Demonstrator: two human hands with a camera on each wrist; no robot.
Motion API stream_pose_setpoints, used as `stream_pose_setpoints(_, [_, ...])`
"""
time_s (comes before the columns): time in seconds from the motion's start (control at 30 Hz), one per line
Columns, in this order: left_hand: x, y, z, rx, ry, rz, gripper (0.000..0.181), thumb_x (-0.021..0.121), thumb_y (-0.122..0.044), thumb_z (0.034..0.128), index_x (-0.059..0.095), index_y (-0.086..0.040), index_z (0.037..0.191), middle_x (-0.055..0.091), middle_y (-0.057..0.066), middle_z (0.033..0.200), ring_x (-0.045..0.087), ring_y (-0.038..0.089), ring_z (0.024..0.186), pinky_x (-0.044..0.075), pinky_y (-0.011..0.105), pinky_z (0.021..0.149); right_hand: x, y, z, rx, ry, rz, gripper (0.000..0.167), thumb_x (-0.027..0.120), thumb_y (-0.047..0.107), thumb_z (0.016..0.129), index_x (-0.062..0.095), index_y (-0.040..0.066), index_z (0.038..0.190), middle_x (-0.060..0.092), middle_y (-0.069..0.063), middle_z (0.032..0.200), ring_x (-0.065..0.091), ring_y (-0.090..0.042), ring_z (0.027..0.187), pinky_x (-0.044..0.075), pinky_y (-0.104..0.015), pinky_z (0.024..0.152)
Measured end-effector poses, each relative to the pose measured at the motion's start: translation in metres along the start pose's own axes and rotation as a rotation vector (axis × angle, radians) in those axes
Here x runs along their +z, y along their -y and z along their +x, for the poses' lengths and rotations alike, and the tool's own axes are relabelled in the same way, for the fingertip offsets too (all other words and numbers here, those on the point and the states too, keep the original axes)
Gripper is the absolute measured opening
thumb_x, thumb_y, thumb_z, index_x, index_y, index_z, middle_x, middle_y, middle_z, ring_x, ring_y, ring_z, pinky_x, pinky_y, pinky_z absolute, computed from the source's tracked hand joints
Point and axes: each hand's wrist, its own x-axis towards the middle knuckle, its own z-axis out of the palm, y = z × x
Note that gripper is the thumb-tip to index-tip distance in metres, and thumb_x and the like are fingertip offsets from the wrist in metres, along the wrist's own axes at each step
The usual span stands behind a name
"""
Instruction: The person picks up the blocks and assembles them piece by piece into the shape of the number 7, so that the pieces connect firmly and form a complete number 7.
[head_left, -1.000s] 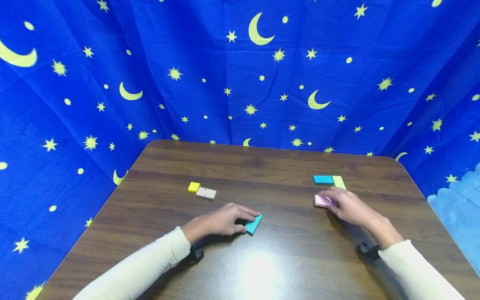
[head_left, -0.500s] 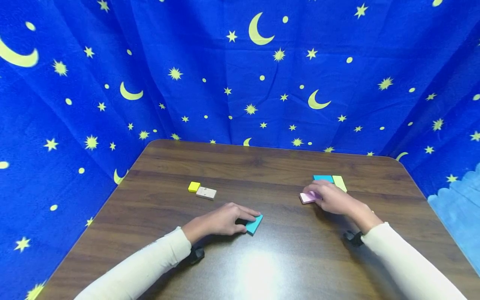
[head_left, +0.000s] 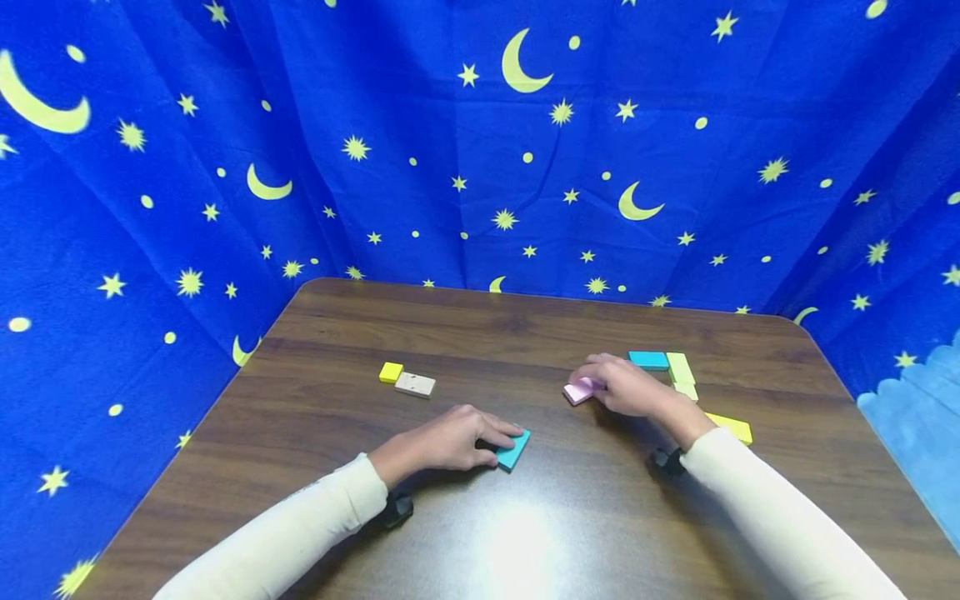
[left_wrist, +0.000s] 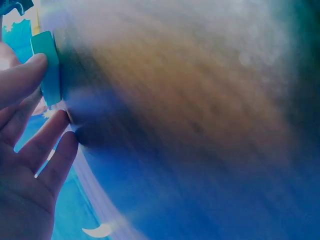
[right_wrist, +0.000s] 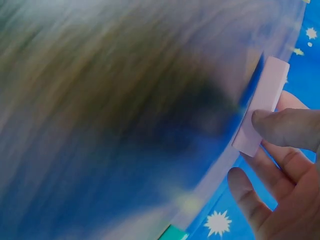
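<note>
A: What is the left hand (head_left: 450, 439) holding?
B: It is pinching a teal block (head_left: 513, 452) between thumb and fingers, two other fingers extending beside it. The block is occupying the near-middle part of the table (head_left: 510, 333).
A: And the right hand (head_left: 626, 386)?
B: It is gripping a pink block (head_left: 580, 392), the thumb pressing one face and fingers supporting the other. That block is sitting ahead and to the right of the teal one; whether it is touching the tabletop, I am not managing to tell.
A: What is lying beyond the right hand?
B: A blue block (head_left: 648, 360) is adjoining a pale green block (head_left: 678, 368). Nearer, a long yellow block (head_left: 731, 427) is showing partly behind the sleeve (head_left: 780, 500).
A: Left side?
B: A small yellow block (head_left: 391, 372) is resting against a speckled block (head_left: 415, 384).
</note>
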Motion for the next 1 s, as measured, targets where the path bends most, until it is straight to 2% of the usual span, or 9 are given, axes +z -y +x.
stream_pose_setpoints(0.2, [-0.001,-0.002,0.001,-0.001,-0.001,-0.001,0.034,0.075,-0.019,0.0883,0.071,-0.017,0.122,0.062,-0.008,0.138,0.060,0.017,0.129,0.048,0.038,0.109,0.006,0.010,0.012,-0.001,0.039,0.018,0.037,0.062,-0.010,0.080,0.073,0.011,0.108,0.072,-0.009,0.108,0.065,-0.030,0.106,0.054,-0.049,0.091])
stream_pose_setpoints(0.4, [-0.001,-0.001,0.002,0.000,-0.006,0.003,0.034,0.075,-0.020,0.0880,0.071,-0.018,0.122,0.062,-0.009,0.137,0.060,0.016,0.129,0.049,0.037,0.108,0.012,0.025,0.022,-0.040,0.081,0.045,0.035,0.064,-0.007,0.084,0.074,0.015,0.109,0.069,-0.003,0.106,0.064,-0.022,0.101,0.055,-0.044,0.087])
stream_pose_setpoints(0.47, [0.000,-0.001,0.003,0.001,-0.004,0.005,0.034,0.075,-0.020,0.0880,0.071,-0.018,0.122,0.062,-0.010,0.137,0.060,0.015,0.129,0.049,0.037,0.108,0.013,0.031,0.024,-0.049,0.095,0.061,0.035,0.064,-0.006,0.085,0.073,0.015,0.111,0.070,-0.004,0.109,0.064,-0.023,0.104,0.055,-0.044,0.090])
stream_pose_setpoints(0.73, [0.001,-0.002,0.004,-0.026,0.003,0.006,0.034,0.074,-0.022,0.0889,0.071,-0.021,0.123,0.061,-0.013,0.139,0.059,0.018,0.130,0.047,0.040,0.111,0.015,0.041,0.024,-0.041,0.088,0.055,0.027,0.066,-0.004,0.085,0.072,0.011,0.106,0.071,-0.007,0.112,0.065,-0.026,0.107,0.055,-0.045,0.092])
stream_pose_setpoints(0.87, [0.000,-0.003,0.005,-0.036,0.010,0.012,0.034,0.074,-0.023,0.0892,0.070,-0.022,0.123,0.060,-0.014,0.139,0.058,0.020,0.132,0.045,0.043,0.112,0.016,0.043,0.024,-0.055,0.101,0.099,0.026,0.066,-0.003,0.086,0.073,0.011,0.107,0.068,-0.010,0.117,0.065,-0.028,0.110,0.055,-0.046,0.095])
stream_pose_setpoints(1.0, [0.000,-0.004,0.006,-0.041,0.014,0.011,0.034,0.074,-0.023,0.0889,0.070,-0.022,0.123,0.060,-0.013,0.139,0.057,0.021,0.132,0.045,0.044,0.112,0.017,0.044,0.025,-0.080,0.092,0.125,0.026,0.067,-0.002,0.086,0.074,0.012,0.107,0.068,-0.008,0.114,0.066,-0.026,0.107,0.056,-0.044,0.092])
